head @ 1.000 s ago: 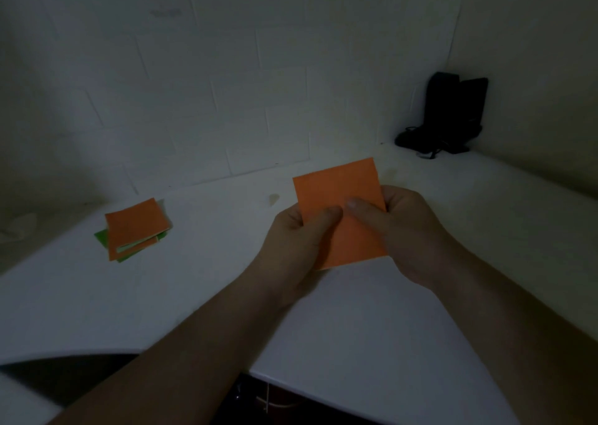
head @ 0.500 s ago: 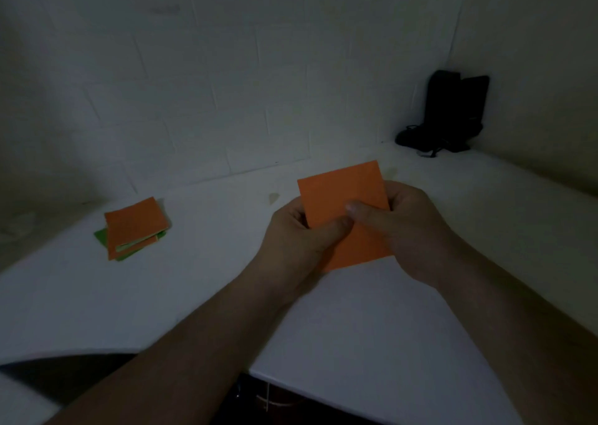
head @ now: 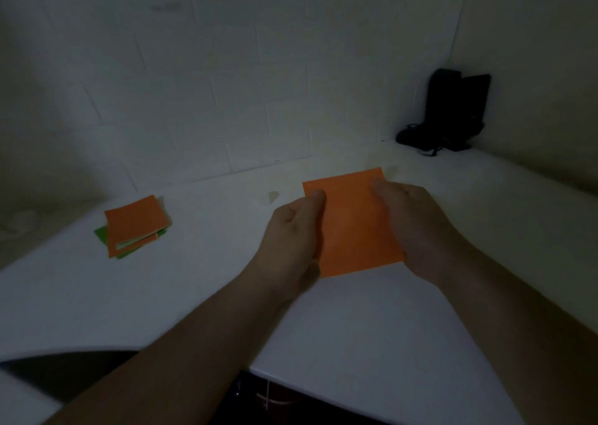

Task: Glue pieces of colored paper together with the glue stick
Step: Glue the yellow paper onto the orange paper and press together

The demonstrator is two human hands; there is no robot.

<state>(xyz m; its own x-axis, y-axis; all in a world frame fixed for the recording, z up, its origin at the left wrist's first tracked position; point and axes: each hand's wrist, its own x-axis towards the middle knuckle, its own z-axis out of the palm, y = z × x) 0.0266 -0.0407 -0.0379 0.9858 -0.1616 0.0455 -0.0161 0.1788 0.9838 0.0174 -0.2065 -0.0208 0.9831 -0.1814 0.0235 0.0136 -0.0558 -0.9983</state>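
White desk (head: 168, 298) fills the frame, tiled wall behind, corner far right. Dim light, detail is poor.

Far right corner: black object (head: 453, 110) with a cord, against the wall. Can't tell what it is. Not part of the job.

Centre, just above the desk: orange paper (head: 352, 227), held between both hands, face toward the camera, far edge tipped up. Whether it is one sheet or two already pressed together I can't tell, since only one orange face shows.

Left hand (head: 291, 230) grips the sheet's left edge, thumb on the front near the top left corner, the other fingers curled behind. Right hand (head: 417, 227) grips the right edge the same way, thumb on the front near the top right. Both are clamped on the paper with the thumbs well apart.

Left, well apart from the hands: paper stack (head: 134, 227) lying flat on the desk, orange on top, green showing underneath, edges fanned out.

No glue stick visible anywhere in view.

Step, my read: handling or smoothing one piece, either checking a join or readying it for glue. Progress is unclear.

Next move needs: free one hand, find the glue stick, and lay the sheet flat on the desk so it takes pressure without creasing. If it's already glued, press along the edges, then fetch another piece from the stack.
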